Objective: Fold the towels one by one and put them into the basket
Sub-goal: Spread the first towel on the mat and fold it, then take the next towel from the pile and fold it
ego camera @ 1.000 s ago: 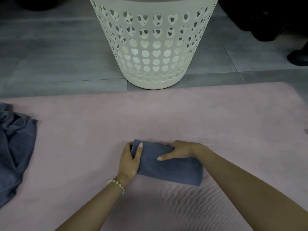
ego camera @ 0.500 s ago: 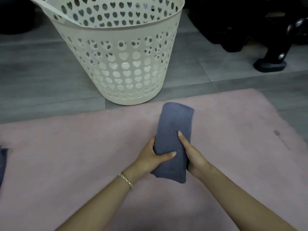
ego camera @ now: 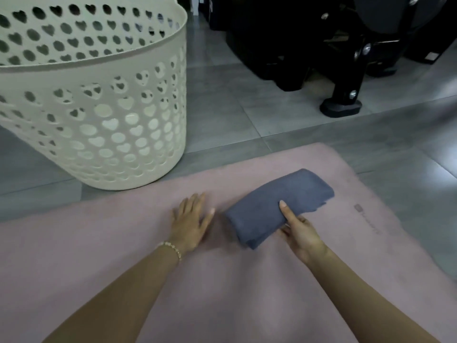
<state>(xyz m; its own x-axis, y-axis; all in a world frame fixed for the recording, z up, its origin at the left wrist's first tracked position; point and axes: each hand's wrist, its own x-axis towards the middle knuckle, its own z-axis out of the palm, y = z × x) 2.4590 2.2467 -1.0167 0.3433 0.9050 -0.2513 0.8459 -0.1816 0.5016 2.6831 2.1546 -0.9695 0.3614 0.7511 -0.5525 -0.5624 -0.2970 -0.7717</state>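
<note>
Left hand: I see the left hand (ego camera: pixel 191 219) palm down over the pink mat (ego camera: pixel 222 298), fingers straight and slightly fanned toward 12 o'clock. It holds nothing. It is a little blurred, so I cannot tell whether the palm presses on the mat.
Left wrist: a beaded bracelet (ego camera: pixel 171 247) sits on it, and the forearm comes in from 7 o'clock.
Right hand: the right hand (ego camera: pixel 300 231) pinches the towel's near long edge, thumb straight on top and the other fingers tucked underneath. Its forearm comes in from 5 o'clock.
Towel: the folded grey-blue towel (ego camera: pixel 279 206) is a thick oblong with its long axis running from 8 o'clock to 2 o'clock. I cannot tell whether it rests on the mat or is lifted just off it.
Towel to hands: it is at 3 o'clock of the left hand, near but apart, and at 11 o'clock of the right hand, in its grip.
Basket: the cream basket (ego camera: pixel 99 120) with heart-shaped holes stands on the grey floor (ego camera: pixel 222 115) at 10 o'clock of the towel, well apart, just past the mat's far edge.
Far right: a black stand (ego camera: pixel 341 105) is on the floor at 1 o'clock.
</note>
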